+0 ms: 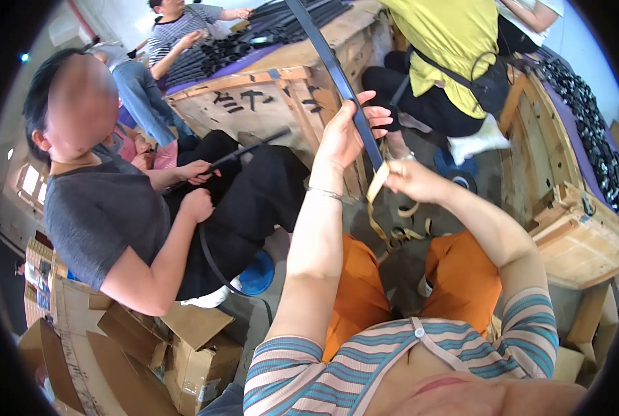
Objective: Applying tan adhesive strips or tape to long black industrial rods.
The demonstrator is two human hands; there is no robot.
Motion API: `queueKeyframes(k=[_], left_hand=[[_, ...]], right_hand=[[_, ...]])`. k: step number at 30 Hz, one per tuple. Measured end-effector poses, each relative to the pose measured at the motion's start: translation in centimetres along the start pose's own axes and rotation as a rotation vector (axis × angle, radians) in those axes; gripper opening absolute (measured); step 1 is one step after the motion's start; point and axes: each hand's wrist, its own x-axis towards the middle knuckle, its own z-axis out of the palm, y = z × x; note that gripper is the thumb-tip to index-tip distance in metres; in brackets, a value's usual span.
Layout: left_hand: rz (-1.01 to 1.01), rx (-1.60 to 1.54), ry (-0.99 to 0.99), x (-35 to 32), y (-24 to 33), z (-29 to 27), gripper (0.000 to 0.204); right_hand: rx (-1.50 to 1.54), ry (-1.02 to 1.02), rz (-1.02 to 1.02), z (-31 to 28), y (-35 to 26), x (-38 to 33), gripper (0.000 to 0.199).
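A long, flat dark strip [331, 64] runs from the top of the view down to my hands. My left hand [347, 135] holds it partway along, thumb on one side and partly spread fingers on the other. At the strip's lower end, my right hand [412, 182] pinches a narrow pale-yellow tape [375, 186]. Whether those fingertips also grip the strip is hard to see. The tape hangs below my hand, and curled pieces of similar tape [401, 237] lie lower down, between my knees.
To the left, a seated person [108, 222] handles another dark strip [250, 149]. A wooden crate [233, 104] bears many dark strips; another crate [542, 139] stands right. Someone in yellow [448, 48] sits ahead. Cardboard boxes [202, 360] are at lower left, near a blue stool [256, 274].
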Motion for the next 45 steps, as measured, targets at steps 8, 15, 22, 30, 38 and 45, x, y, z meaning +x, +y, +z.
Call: queueKeyframes(k=[8,15,22,30,38,45], left_hand=[[-0.059,-0.017,-0.077,0.1,-0.6,-0.4,0.037],[0.041,-0.014,-0.045,-0.3,-0.1,-1.3,0.037],[0.071,-0.049,-0.07,-1.2,0.3,-1.2,0.037],[0.096,-0.065,-0.003,-1.0,0.5,0.2,0.032],[0.189,-0.025,0.222,1.1,2.1,0.1,0.023],[0.186,0.436,0.552,9.6,14.8,-5.7,0.007]], right_hand=[[-0.037,-0.058,0.055,-2.3,-2.2,0.6,0.02],[-0.914,-0.373,0.33,-4.3,2.6,-1.0,0.029],[-0.832,-0.364,0.385,-2.9,1.8,-0.6,0.024],[-0.918,-0.33,0.339,-2.9,2.3,-0.9,0.025],[-0.933,-0.356,0.328,-3.6,0.8,-1.3,0.025],[-0.886,-0.39,0.355,-3.6,-0.2,-2.0,0.028]])
